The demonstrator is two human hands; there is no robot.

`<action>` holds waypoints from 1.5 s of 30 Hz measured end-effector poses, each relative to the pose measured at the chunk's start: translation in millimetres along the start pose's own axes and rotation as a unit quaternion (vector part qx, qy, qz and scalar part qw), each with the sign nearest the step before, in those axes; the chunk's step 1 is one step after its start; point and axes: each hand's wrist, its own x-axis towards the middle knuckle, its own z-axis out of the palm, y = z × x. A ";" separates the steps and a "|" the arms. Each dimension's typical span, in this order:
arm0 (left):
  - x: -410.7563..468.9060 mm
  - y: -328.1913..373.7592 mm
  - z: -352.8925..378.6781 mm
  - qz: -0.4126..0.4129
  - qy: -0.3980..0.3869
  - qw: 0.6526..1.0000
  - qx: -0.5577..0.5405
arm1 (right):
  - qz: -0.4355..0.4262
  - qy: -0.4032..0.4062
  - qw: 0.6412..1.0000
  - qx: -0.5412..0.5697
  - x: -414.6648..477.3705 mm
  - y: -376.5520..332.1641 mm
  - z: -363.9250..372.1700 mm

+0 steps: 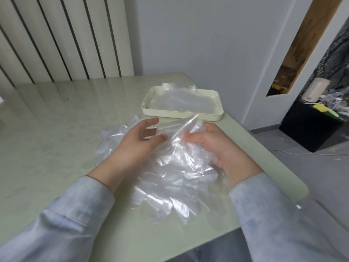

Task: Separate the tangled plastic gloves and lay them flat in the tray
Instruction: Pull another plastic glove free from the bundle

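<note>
**A:** While the right hand [213, 146] curls round a bunched fold of clear film and holds it raised, what is the left hand [139, 140] for?

**B:** It is spread, fingers loose, at the same fold. I cannot tell whether it touches. I judge it waits to catch the next layer, so that one glove peels away and the others stay down.

**A:** And the others?

**B:** The tangled gloves [170, 178] lie heaped on the worktop [56, 129] between the forearms, with a smaller clump [111, 137] just past the left hand. Kept low and close like that, the heap probably drags less on the raised piece.

**A:** Where do they end up?

**B:** The tray [181, 115] stands beyond both hands, near the worktop's far right corner, one long side facing the person. Flattened gloves [179, 101] already lie in it, and a bit of film pokes over the back rim.

**A:** Room to move?

**B:** I see nothing standing between the hands and the tray. The wide stretch of worktop is to the left. On the right the edge runs just beside the forearm, so film sliding that way could drop off.
</note>
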 end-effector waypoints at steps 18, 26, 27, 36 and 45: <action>-0.7 0.1 -4.9 0.079 0.096 0.992 0.022 | -0.022 0.012 0.999 -0.023 3.5 1.4 -1.4; 4.4 -13.0 -38.6 0.075 -0.005 0.888 0.453 | 0.011 0.050 0.997 -0.049 9.7 6.5 -2.4; 5.9 -15.3 -39.7 0.089 -0.016 0.881 0.465 | 0.016 0.051 0.997 -0.051 9.5 6.1 -1.4; 11.3 -17.9 -46.3 0.117 0.103 0.877 0.455 | 0.017 0.058 0.996 -0.070 10.6 6.0 -0.9; -2.7 20.3 -34.8 0.054 0.122 0.987 -0.095 | 0.015 0.048 0.997 -0.065 12.1 7.5 -1.7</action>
